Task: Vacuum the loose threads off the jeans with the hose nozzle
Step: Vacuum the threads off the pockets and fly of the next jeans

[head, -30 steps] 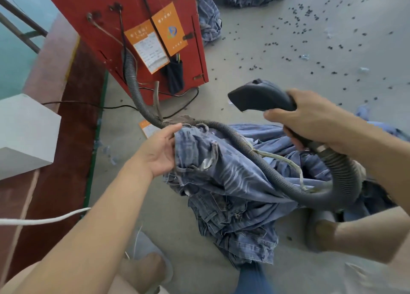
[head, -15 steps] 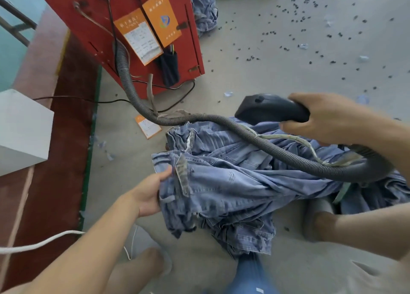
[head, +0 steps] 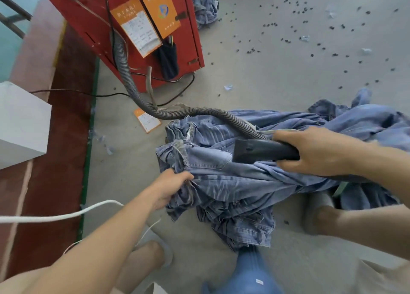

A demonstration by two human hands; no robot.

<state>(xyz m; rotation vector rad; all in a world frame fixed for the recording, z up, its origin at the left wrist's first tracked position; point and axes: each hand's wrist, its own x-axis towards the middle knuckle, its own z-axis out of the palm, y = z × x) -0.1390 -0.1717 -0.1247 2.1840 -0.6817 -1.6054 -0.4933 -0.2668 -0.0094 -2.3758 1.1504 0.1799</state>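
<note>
right hand (head: 315, 151) gripping nozzle (head: 261, 150), on jeans (head: 233, 182)

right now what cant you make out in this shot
- Head view: the nozzle mouth faces down against the jeans, so any threads under it are hidden.
- The left hand fingertips are buried in a denim fold.
- The hose top end is cut off by the upper edge.
- The right hand covers the nozzle's rear.

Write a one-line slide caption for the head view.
Right hand presses the black nozzle onto jeans gripped by the left hand.
</note>
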